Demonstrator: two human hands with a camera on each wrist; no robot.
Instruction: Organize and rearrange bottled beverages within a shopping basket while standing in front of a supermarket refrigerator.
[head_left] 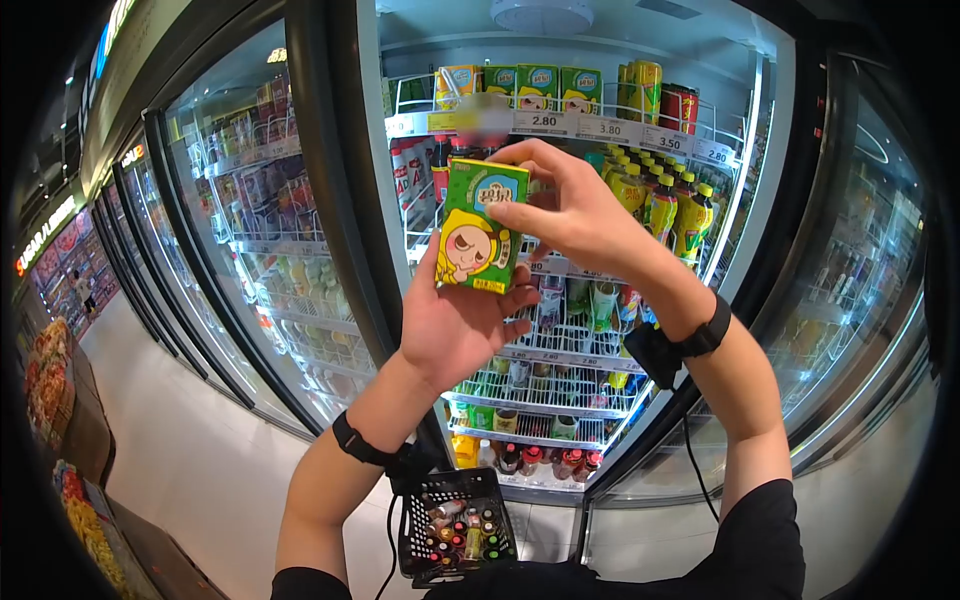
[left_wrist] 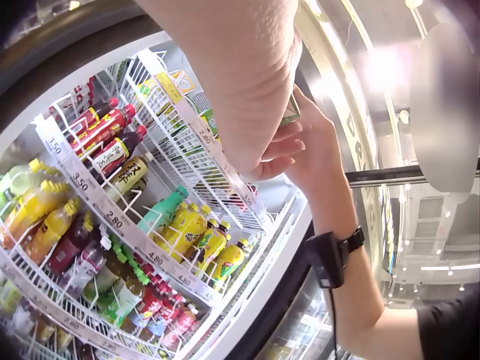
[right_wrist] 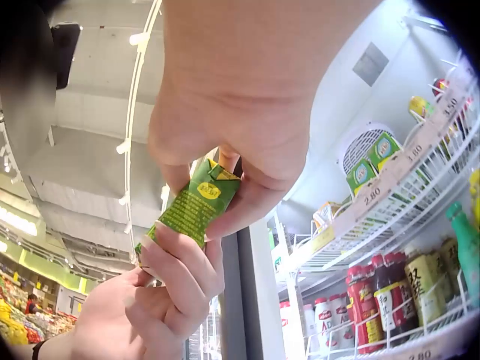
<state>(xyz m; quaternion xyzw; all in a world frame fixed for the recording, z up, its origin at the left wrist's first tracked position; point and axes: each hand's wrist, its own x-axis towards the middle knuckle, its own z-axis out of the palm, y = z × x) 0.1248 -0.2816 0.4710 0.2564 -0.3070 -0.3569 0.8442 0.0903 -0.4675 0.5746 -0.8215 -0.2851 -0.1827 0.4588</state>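
1. Green drink carton (head_left: 482,225): upright, held between both hands, in front of the open cooler.
2. Left hand (head_left: 455,330): fingers curled round the carton's lower end, palm beneath.
3. Right hand (head_left: 575,215): fingertips pinching the carton's top and side.
4. Wire shelf (head_left: 600,128): behind the fingers, stocked with drinks.
5. Basket (head_left: 445,485): well below the fingers, holding bottles.
6. Risk, as judged: the top pinch is narrow. If the left fingers slacken, the carton could drop towards the basket.
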